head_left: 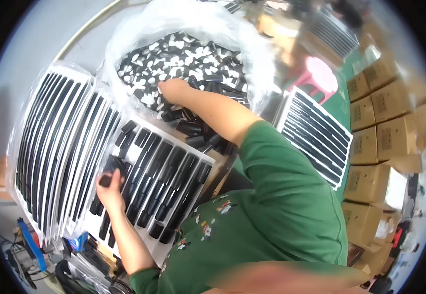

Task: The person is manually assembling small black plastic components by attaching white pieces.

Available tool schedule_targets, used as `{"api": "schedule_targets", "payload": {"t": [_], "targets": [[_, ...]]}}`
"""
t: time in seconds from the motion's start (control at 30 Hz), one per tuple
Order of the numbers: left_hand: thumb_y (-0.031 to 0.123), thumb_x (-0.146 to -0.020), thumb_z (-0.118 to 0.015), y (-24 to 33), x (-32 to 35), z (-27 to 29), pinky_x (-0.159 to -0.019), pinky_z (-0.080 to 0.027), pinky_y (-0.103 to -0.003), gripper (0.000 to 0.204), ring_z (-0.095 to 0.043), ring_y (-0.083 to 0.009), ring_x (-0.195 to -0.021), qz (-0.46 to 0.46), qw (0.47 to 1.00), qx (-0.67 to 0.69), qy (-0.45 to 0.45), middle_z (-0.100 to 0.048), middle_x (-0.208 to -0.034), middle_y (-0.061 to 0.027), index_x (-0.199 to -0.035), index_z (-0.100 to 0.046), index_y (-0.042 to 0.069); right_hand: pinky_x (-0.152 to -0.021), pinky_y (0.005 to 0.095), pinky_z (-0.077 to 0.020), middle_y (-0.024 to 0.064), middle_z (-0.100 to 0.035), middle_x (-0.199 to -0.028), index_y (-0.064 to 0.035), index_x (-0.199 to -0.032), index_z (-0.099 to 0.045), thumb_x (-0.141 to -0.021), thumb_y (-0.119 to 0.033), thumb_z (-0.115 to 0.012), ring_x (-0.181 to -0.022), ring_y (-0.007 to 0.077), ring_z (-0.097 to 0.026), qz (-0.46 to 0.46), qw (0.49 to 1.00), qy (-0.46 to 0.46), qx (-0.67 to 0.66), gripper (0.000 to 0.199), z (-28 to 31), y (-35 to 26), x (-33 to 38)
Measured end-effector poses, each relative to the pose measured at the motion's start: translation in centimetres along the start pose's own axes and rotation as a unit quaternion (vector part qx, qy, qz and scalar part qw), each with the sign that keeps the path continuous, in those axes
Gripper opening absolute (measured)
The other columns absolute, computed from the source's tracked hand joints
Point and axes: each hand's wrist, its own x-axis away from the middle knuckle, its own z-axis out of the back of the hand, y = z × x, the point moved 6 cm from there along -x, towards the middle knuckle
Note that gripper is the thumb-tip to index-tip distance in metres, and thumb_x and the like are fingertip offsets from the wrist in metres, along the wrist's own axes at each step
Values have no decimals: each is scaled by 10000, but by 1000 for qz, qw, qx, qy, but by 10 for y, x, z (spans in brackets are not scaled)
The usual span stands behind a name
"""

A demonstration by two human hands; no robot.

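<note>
My right hand (pixel 172 89) reaches into a clear plastic bag (pixel 139 29) full of small black and white parts (pixel 183 59), its fingers closed among them. My left hand (pixel 109 188) rests on a white tray (pixel 183 147) with rows of black oblong pieces and grips one small black piece (pixel 105 180) at the tray's left side. Both forearms come out of green sleeves.
Stacked white trays in plastic wrap (pixel 56 147) stand at the left. Another filled tray (pixel 316 132) lies at the right. Cardboard boxes (pixel 384 132) are piled far right, with a pink stool (pixel 321 73) behind. Tools and cables (pixel 31 250) sit at lower left.
</note>
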Motion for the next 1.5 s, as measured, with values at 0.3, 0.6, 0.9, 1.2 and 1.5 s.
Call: {"api": "schedule_targets", "payload": {"t": [0.3,0.6,0.9,1.2,1.5], "targets": [[-101,-789,-602,-17,97,-59,-638,-551,-292,231,-577,-142,-765,49,983,120,-134,-534,-914,-38,-921,-512,67,-679,251,-485,72,-658,-871,-94,-988,-671,-737,-159,-723,-770,103,-604,92,841,-84,-526,264,51,-95,148],[-107,-781,-603,10,124,-77,-638,-550,-289,231,-572,-129,-753,3,973,135,-187,-531,-873,-40,-904,-493,54,-674,235,-488,29,-632,-808,-55,-1012,-664,-749,-76,-686,-728,79,-587,175,781,-8,-600,265,40,-103,203],[-118,-754,-633,14,133,-82,-660,-561,-288,247,-581,-140,-776,31,966,177,-186,-550,-880,-62,-888,-492,33,-719,261,-490,72,-639,-907,-27,-999,-647,-768,-74,-689,-818,123,-614,167,798,13,-579,239,41,-95,226],[-63,-793,-613,4,139,-105,-708,-514,-322,184,-580,-162,-782,185,906,306,-227,-528,-830,-43,-852,-486,54,-931,400,-418,148,-524,-1182,-33,-1205,-503,-572,-240,-835,-1105,313,-503,332,863,102,-367,744,53,-101,232],[-15,-835,-590,-10,135,-106,-673,-511,-318,131,-594,-186,-786,274,859,373,-217,-560,-863,-59,-852,-485,62,-863,348,-430,120,-541,-1059,-83,-1099,-567,-541,-183,-816,-991,296,-534,310,895,90,-308,620,40,-104,212]]}}
